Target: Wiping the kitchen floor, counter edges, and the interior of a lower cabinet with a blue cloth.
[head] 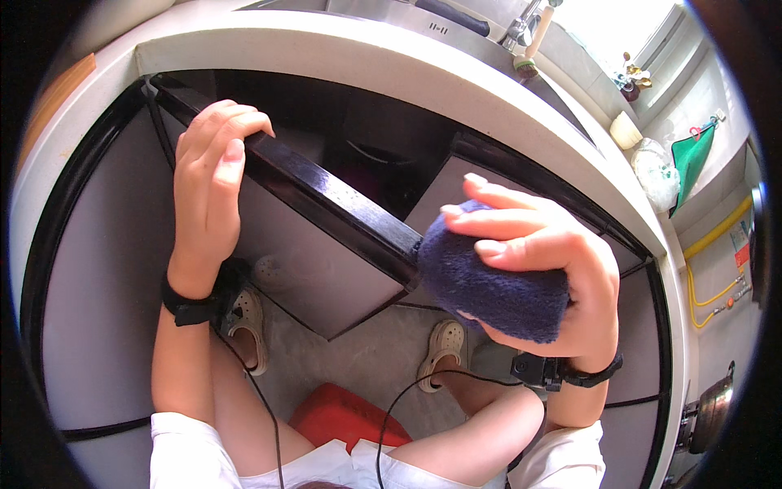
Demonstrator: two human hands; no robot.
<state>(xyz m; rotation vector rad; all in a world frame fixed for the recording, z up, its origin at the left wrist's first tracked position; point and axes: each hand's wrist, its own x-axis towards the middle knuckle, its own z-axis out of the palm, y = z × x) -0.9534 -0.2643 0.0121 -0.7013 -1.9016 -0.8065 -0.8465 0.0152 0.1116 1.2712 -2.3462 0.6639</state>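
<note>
A grey cabinet door with a glossy black frame stands swung open before me. My left hand grips its black top edge near the hinge side, fingers hooked over and thumb along the near face. In my right hand is a folded dark blue plush cloth, which meets the free upper corner of the door and hides it. Drops or specks glint on the top edge between my hands.
Behind the door the cabinet interior is dark. A white countertop edge curves above it, with a sink and faucet beyond. Below me is a red stool. A yellow gas hose runs at right, and cables hang from my wrists.
</note>
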